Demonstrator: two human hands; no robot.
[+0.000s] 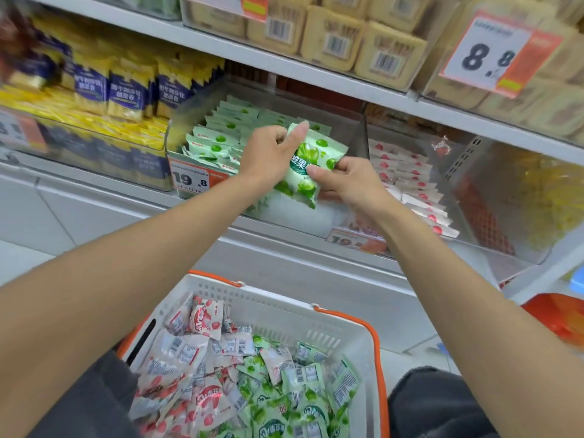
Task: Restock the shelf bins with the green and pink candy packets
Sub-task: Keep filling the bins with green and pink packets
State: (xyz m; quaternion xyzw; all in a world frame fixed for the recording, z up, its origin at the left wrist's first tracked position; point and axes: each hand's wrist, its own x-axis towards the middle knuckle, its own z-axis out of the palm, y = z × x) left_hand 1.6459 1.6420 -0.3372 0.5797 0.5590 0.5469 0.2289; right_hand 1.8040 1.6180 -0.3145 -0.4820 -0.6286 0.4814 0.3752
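Both hands hold one green candy packet (308, 167) over the front of the clear shelf bin (354, 143) that holds rows of green packets (221, 134). My left hand (273, 153) pinches its top edge, and my right hand (343, 183) pinches its right side. To the right, a second clear bin holds pink packets (410, 184). Below, between my knees, a white basket with orange handles (284, 306) is full of mixed green and pink packets (240, 374).
Yellow and blue snack bags (120, 90) fill the bin at the left. The upper shelf (316, 74) carries beige packs and an 8.8 price tag (493, 55). A 19.8 tag (192, 180) hangs on the green bin's front. An orange object (559, 317) sits low right.
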